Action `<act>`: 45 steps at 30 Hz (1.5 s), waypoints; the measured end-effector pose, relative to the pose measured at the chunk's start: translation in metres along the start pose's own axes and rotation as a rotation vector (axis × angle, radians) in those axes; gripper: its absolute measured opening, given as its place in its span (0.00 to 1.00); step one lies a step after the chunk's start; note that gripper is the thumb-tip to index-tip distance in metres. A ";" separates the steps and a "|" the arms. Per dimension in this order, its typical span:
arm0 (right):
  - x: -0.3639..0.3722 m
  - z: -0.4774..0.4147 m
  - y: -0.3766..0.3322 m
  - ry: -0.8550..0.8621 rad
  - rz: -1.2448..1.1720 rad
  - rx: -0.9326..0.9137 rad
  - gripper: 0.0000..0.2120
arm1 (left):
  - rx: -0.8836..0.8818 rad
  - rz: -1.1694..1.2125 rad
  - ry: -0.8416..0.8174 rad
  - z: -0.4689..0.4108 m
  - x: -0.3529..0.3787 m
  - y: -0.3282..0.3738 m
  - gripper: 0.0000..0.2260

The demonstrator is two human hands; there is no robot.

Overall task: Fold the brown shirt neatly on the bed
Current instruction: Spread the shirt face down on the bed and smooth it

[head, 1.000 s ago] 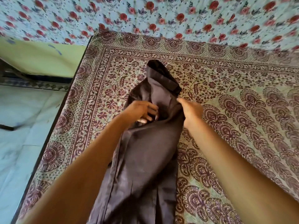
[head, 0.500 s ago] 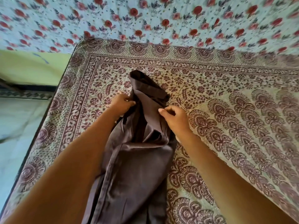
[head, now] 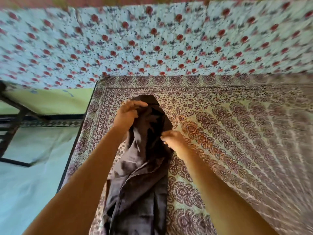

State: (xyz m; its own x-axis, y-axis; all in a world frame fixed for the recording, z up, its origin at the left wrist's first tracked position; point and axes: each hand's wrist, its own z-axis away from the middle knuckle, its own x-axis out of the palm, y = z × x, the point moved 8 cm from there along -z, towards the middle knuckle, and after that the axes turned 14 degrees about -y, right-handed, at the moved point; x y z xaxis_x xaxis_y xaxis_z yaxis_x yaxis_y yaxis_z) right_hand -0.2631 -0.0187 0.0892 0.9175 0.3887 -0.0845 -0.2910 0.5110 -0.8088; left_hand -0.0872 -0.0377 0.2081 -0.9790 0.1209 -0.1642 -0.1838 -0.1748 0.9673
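Note:
The brown shirt [head: 142, 180] lies bunched in a long narrow strip on the bed [head: 237, 133], running from the near edge toward the far left corner. My left hand [head: 127, 114] grips the shirt's left side near its top end, fingers pointing right over the cloth. My right hand [head: 172, 139] pinches the shirt's right edge a little lower down. The frame is blurred. The shirt's top end is dark and its shape is hard to read.
The bed carries a maroon and cream patterned sheet. A floral cloth with red flowers [head: 152, 44] hangs behind the bed. The bed's left edge [head: 76, 141] drops to a pale floor [head: 30, 167], where a dark metal frame [head: 11, 126] stands.
The camera tilted up, so more of the floral cloth shows. My left hand moved up to the shirt's top end, my right stays on its right edge, and the shirt's top looks more gathered.

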 end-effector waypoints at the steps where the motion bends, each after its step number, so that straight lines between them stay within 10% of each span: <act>1: 0.003 0.000 0.006 0.027 -0.018 -0.014 0.10 | 0.015 0.004 -0.014 0.005 0.001 0.007 0.24; 9: -0.032 0.111 -0.004 0.360 0.040 -0.112 0.06 | 0.109 -0.031 0.042 0.095 -0.006 0.082 0.04; 17: -0.137 0.271 -0.063 0.627 0.273 -0.228 0.14 | 0.148 -0.448 0.206 0.179 0.032 0.180 0.06; 26: -0.229 0.462 -0.103 0.579 -0.107 -0.676 0.02 | 0.421 -0.603 0.490 0.315 0.122 0.303 0.17; 32: -0.260 0.548 -0.151 0.387 -0.176 -1.024 0.12 | 0.615 -0.709 0.676 0.380 0.142 0.398 0.18; 37: -0.302 0.573 -0.170 0.825 0.134 -1.171 0.06 | 0.582 -0.628 0.854 0.373 0.132 0.421 0.16; 40: -0.312 0.546 -0.170 0.972 0.491 -1.129 0.07 | 0.456 -0.751 0.735 0.311 0.124 0.392 0.15; 45: -0.331 0.425 -0.128 0.634 0.968 -0.712 0.10 | 0.128 -1.137 -0.087 0.176 0.167 0.268 0.38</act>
State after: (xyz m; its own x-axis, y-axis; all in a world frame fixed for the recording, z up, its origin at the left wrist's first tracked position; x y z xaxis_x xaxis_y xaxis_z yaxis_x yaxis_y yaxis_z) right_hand -0.6448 0.1129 0.4684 0.4492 -0.1527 -0.8803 -0.8598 -0.3418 -0.3794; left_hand -0.2841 0.1072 0.4740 -0.2424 0.2133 -0.9465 -0.9427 0.1787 0.2817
